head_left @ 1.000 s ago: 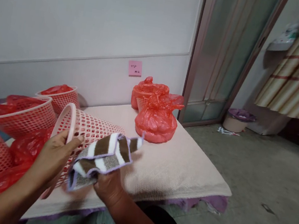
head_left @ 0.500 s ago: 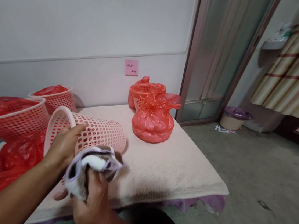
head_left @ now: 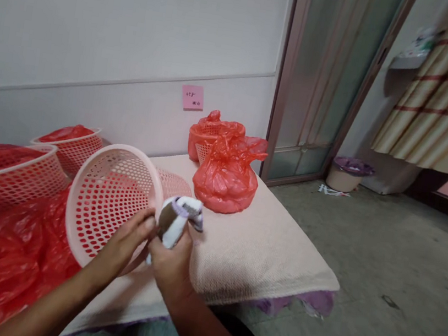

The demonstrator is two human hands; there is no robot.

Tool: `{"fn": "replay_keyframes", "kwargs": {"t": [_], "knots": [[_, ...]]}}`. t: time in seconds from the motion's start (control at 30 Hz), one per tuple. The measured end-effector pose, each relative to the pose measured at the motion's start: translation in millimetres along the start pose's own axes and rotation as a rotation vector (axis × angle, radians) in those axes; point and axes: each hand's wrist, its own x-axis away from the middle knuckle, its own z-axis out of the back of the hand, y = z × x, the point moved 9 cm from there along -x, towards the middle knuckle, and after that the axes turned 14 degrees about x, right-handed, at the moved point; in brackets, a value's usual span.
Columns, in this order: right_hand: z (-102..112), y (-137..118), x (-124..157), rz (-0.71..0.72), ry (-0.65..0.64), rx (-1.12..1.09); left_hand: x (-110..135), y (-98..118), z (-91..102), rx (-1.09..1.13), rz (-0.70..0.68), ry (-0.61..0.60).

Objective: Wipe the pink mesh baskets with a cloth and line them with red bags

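Observation:
A pink perforated plastic wastebasket (head_left: 114, 197) lies tilted over the bed, its round mouth turned toward me. My left hand (head_left: 125, 243) grips its rim at the lower right, thumb on top. Some of those fingers are hidden behind the rim. Bunched in my right hand (head_left: 173, 258) is a cloth (head_left: 177, 220) in white, brown and lilac, close against the outside of the rim. Loose red plastic bags (head_left: 24, 251) lie crumpled to the left of the basket.
More pink baskets (head_left: 6, 176) with red bags inside stand at left. Red-bagged bundles (head_left: 225, 185) sit by the wall on the cream bedcover (head_left: 262, 251). A pink note (head_left: 192, 98) is on the wall. A lined bin (head_left: 345, 177) stands on the floor near a sliding door (head_left: 327, 82).
The basket has swung so that its mouth faces me instead of left. My left hand has moved right with the rim. The right hand has carried the cloth up and right.

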Motion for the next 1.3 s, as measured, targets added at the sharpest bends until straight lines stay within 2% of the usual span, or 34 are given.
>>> {"fn": "replay_keyframes", "kwargs": {"t": [0.03, 0.07, 0.13, 0.17, 0.23, 0.3, 0.4, 0.5, 0.6, 0.67, 0.73, 0.83, 0.87, 0.9, 0.97, 1.07, 1.13, 1.2, 1.3], "knots": [[6, 2, -6, -0.027, -0.002, -0.032, 8, -15, 5.3, -0.054, 0.022, -0.074], [11, 3, -10, -0.053, -0.006, -0.065, 17, -28, 8.8, -0.222, -0.013, -0.191], [18, 4, -15, -0.076, -0.013, -0.113, 31, -50, 21.8, -0.627, -0.167, -0.348], [20, 4, -15, -0.069, -0.023, -0.124, 36, -54, 30.0, -0.753, -0.289, -0.359], [18, 3, -12, -0.023, -0.063, -0.126, 42, -52, 42.0, -0.865, -0.473, -0.34], [14, 5, -10, 0.043, -0.101, -0.088, 44, -41, 46.2, -0.863, -0.546, -0.305], [19, 18, -18, 0.118, -0.029, 0.119, 38, -16, 47.2, -0.758, -0.428, -0.208], [34, 34, -38, 0.102, 0.119, 0.379, 33, 9, 52.5, -0.548, -0.267, -0.024], [44, 40, -45, 0.053, 0.201, 0.44, 30, 29, 53.6, -0.316, -0.216, 0.116], [37, 32, -32, 0.084, 0.173, 0.433, 27, 37, 51.5, -0.208, -0.198, 0.171], [16, 11, -6, 0.242, 0.064, 0.438, 22, 40, 50.1, -0.123, -0.142, 0.221], [-22, -28, 45, 0.68, -0.131, 0.45, 15, 38, 49.9, -0.061, -0.034, 0.286], [-28, -34, 56, 0.776, -0.156, 0.458, 13, 38, 49.7, -0.054, -0.017, 0.296], [-30, -35, 58, 0.812, -0.152, 0.474, 11, 38, 49.6, -0.048, -0.016, 0.299], [-22, -24, 39, 0.72, -0.075, 0.53, 6, 38, 48.4, -0.012, -0.043, 0.28], [5, 8, -9, 0.416, 0.072, 0.584, 3, 38, 51.8, 0.063, -0.075, 0.305], [20, 26, -31, 0.247, 0.13, 0.561, 3, 37, 55.8, 0.107, -0.06, 0.364], [24, 32, -34, 0.166, 0.129, 0.519, 2, 36, 56.8, 0.16, -0.028, 0.41], [5, 9, -6, 0.253, -0.015, 0.403, -7, 34, 52.5, 0.262, 0.024, 0.435]]}}
